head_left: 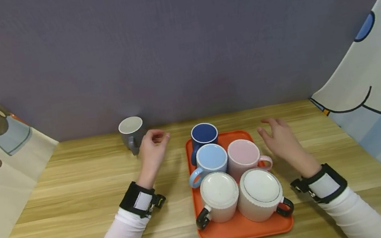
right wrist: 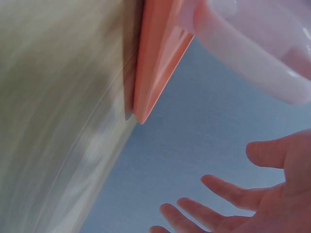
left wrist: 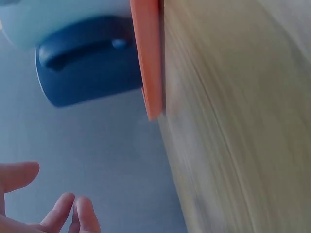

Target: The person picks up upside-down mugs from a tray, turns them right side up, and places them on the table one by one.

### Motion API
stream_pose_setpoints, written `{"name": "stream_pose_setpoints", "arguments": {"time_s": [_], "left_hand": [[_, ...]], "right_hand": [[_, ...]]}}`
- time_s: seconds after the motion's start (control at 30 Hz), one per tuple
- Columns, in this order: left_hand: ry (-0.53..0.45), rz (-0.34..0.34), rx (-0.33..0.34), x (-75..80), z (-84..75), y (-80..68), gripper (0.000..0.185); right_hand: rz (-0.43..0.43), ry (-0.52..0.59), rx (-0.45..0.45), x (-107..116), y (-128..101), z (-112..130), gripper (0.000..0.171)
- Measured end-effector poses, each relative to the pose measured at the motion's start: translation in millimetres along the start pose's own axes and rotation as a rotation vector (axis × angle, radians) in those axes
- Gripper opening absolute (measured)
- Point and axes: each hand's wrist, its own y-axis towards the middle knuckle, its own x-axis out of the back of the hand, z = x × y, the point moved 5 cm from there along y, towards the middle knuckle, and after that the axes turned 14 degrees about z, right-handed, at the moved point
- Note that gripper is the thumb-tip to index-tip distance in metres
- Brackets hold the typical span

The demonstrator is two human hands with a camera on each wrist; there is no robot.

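Grey mug (head_left: 131, 130) sits at the table's (head_left: 76, 203) far edge, left of the orange tray (head_left: 245, 231), upright, mouth up. The left hand (head_left: 152, 150) hovers just beside it, fingers loosely curled, gripping nothing; whether it touches the handle I cannot tell. Moving right: on the tray, the dark blue mug (head_left: 203, 134) at the far edge is upright, and the light blue mug (head_left: 212, 159), pink mug (head_left: 244, 154) and two white mugs (head_left: 219, 195) at the near edge look turned bottom-up. The right hand (head_left: 284, 141) floats past the tray's right edge, fingers spread wide, empty. Risk as I see it: a careless sweep of that spread hand could clip the pink mug's handle and jostle its tightly packed neighbours. Count: six mugs, one tray, two hands.
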Motion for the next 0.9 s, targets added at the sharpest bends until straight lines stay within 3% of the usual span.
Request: {"name": "stream_pose_setpoints", "arguments": {"time_s": [0.27,0.43,0.67,0.9], "left_hand": [[-0.044,0.112,-0.071,-26.2,-7.5,-5.0,0.025],[-0.001,0.196,-0.116,-39.8,-13.2,-12.2,0.025],[0.074,0.321,-0.006,-51.3,-18.1,-19.9,0.021],[0.099,0.390,0.033,-58.9,-16.5,-22.3,0.025]], "right_hand": [[0.002,0.004,0.005,-1.3,2.1,4.5,0.044],[0.002,0.003,0.027,-3.5,3.8,9.4,0.043],[-0.004,0.012,0.052,-7.2,7.7,18.7,0.041],[0.003,0.020,0.062,-9.4,10.5,24.1,0.042]]}}
